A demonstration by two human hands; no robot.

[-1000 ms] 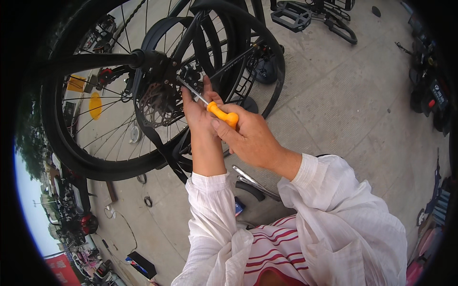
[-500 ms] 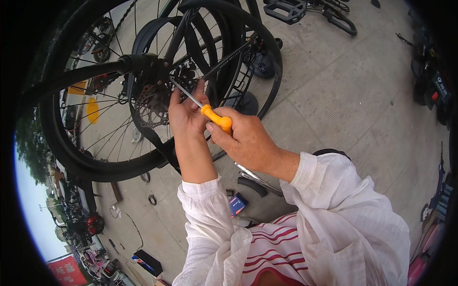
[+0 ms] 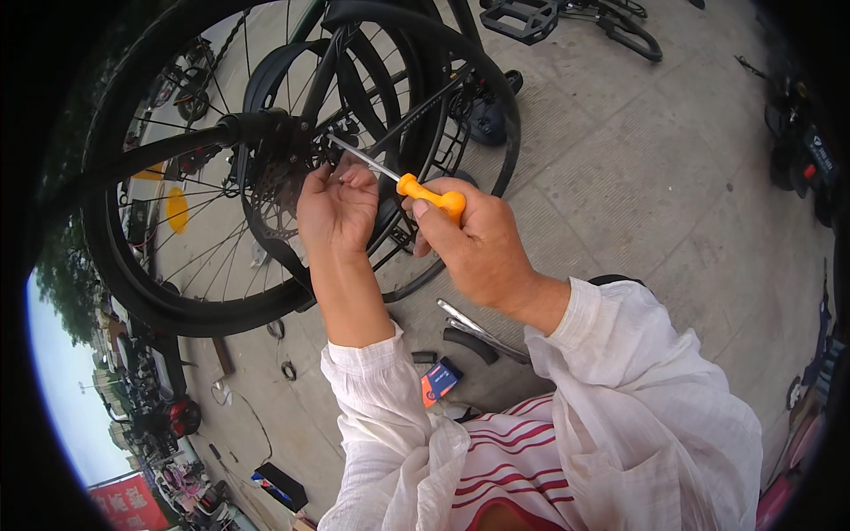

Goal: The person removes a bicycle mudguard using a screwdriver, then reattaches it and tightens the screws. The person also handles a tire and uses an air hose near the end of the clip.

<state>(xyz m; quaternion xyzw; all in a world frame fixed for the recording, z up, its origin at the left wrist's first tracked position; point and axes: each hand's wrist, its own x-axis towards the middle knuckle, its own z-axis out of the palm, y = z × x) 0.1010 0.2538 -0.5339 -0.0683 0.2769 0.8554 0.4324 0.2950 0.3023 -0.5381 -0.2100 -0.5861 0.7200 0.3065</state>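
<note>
A screwdriver (image 3: 431, 196) with a yellow handle and a slim metal shaft is gripped in my right hand (image 3: 482, 250). Its tip reaches the dark mechanism beside the hub of a black bicycle wheel (image 3: 199, 320). Just below that tip is my left hand (image 3: 339, 212), palm up, with its fingers curled in against the mechanism. What those fingers hold, if anything, is hidden. A brake disc (image 3: 276, 196) shows behind the left hand, near the spokes. A loose black tyre (image 3: 511, 115) loops around the frame to the right of the hub.
Below my hands lie a blue and orange box (image 3: 440, 382), metal rods (image 3: 478, 328) and a short black tube (image 3: 470, 346). A dark open box (image 3: 280, 487) sits at lower left. A pedal (image 3: 521, 19) is at the top. Parked vehicles line the left side.
My right hand and the screwdriver have shifted right, and the shaft lies flatter. My left hand has moved slightly left, with its fingers more curled. The wheel has shifted slightly in view.
</note>
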